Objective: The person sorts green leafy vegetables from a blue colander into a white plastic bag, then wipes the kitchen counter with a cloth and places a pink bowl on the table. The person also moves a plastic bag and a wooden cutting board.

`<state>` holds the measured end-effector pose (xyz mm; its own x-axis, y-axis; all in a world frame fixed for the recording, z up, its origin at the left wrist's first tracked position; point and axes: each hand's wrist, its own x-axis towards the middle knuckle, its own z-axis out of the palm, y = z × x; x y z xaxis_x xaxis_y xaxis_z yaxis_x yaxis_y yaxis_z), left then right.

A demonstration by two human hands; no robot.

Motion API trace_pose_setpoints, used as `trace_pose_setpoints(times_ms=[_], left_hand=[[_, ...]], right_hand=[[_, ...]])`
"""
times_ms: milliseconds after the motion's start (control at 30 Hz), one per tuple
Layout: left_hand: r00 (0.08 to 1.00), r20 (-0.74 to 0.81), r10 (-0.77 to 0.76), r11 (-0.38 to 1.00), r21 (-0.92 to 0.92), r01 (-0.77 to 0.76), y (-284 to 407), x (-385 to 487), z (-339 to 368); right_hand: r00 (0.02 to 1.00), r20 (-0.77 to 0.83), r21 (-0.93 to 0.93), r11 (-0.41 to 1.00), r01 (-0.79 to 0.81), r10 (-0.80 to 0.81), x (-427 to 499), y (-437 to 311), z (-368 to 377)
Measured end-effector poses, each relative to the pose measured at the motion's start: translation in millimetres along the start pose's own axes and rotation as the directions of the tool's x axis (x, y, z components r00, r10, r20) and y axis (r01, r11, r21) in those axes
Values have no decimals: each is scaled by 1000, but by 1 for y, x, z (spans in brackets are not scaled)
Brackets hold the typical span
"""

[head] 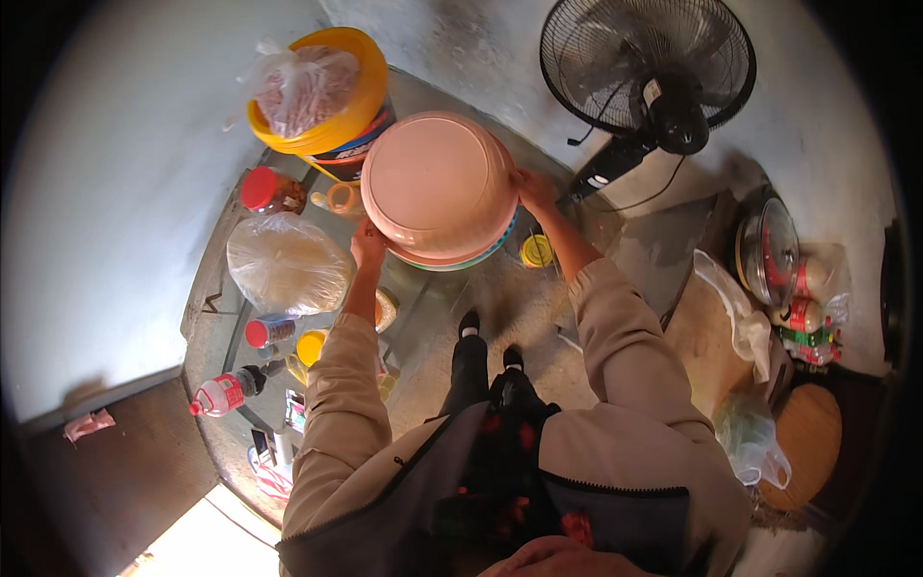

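Note:
A pink plastic basin point(440, 184) is upside down before me, its flat bottom facing up. Below its lower edge shows a green and blue rim point(476, 260), apparently of another basin. My left hand point(369, 245) grips the pink basin's rim at the lower left. On the opposite side, my right hand point(535, 193) holds the basin's edge, its fingertips partly hidden. Just left of the basin stands an orange-tinted clear container point(343, 197). A can with a yellow lid point(536, 250) sits below my right hand. Whether the basins rest on anything is hidden.
A yellow-rimmed bucket point(375, 72) holding a plastic bag point(306, 86) stands at upper left. Left are a red-lidded jar point(270, 190), a filled plastic bag point(288, 263) and a bottle point(220, 394). A black fan point(649, 65) stands upper right; a glass lid point(777, 252) is far right.

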<state>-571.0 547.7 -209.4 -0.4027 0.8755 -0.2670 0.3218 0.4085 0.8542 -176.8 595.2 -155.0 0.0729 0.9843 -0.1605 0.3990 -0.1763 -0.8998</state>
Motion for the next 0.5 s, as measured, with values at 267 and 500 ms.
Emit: trace_pose_setpoints(times_ms=[267, 500], left_hand=[[987, -36, 159, 976, 153, -152, -1, -5, -4], [997, 4, 73, 997, -38, -73, 4, -16, -3]], right_hand=[[992, -123, -84, 996, -18, 7, -1, 8, 19], [952, -8, 435, 859, -271, 305, -53, 28, -4]])
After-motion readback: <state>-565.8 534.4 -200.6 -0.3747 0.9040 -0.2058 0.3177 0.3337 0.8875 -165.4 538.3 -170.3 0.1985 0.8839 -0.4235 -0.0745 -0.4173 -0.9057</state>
